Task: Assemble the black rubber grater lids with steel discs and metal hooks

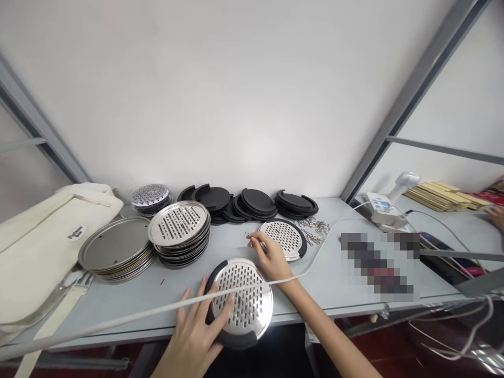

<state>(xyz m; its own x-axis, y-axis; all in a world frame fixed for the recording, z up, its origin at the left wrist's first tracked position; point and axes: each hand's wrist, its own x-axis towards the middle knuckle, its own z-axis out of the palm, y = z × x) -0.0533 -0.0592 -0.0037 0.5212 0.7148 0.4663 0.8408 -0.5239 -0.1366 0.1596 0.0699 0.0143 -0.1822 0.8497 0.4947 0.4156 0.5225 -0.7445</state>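
Observation:
My left hand lies with its fingers spread on the black-rimmed left side of a round perforated metal plate at the table's front edge. Above that plate, my right hand pinches a small metal piece between thumb and fingertips. Just behind my right hand rests a second perforated plate with a black rim piece. Small metal hooks or clips lie in a loose pile to its right. A white cable crosses in front of the near plate and my right wrist.
Stacked grater plates, flat metal discs and a cream bag occupy the left. Black round holders line the wall. Rightward are a white device, wooden boards and another person's hand.

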